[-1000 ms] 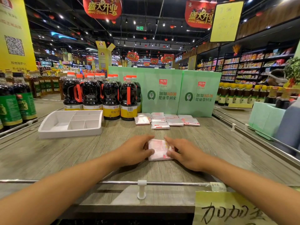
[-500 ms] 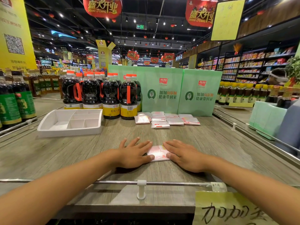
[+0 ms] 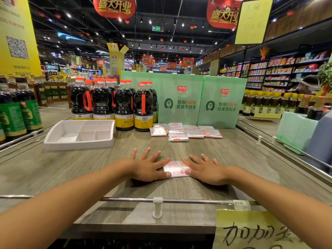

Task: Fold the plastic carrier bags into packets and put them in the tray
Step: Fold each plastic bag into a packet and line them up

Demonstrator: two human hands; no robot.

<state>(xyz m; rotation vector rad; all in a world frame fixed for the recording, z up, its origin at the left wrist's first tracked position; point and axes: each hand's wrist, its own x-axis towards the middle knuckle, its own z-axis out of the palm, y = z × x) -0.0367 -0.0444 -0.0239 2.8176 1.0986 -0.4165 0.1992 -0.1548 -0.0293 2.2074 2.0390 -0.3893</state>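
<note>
- Two hands rest palm down on the counter [image 3: 233,159] with one folded packet [image 3: 177,168] between them, near the front rail [image 3: 125,199], roughly centre.
- Left hand [image 3: 149,166]: fingers straight and splayed. The thumb and forefinger tips lie on the packet's left edge. Nothing is gripped.
- Right hand [image 3: 204,169]: same posture, flat and spread, with thumb and forefinger pressing the right edge. Nothing is gripped.
- Packet: white film with red print, lying flat as a small rectangle. Its long axis runs left to right across the counter, hand to hand, slightly askew. The short sides face the hands.
- Handling (judgement): thin plastic film, so very light, soft and slick. The layers will likely spring open or slide once pressure comes off. Not fragile.
- Hold (judgement): best pinched through the full thickness at a short edge or corner, thumb above and fingers below, so every fold stays clamped.
- Tray [image 3: 79,145]: white, compartmented, far left on the counter and well apart from the packet. No packets show in the compartments visible.
- Other folded packets [image 3: 186,132]: a group lying further back, in front of the green display boxes [image 3: 179,101] and beside the dark sauce bottles [image 3: 124,106].
- Step in hand (judgement): flattening the fold. Transfer to the tray is not yet done.
</note>
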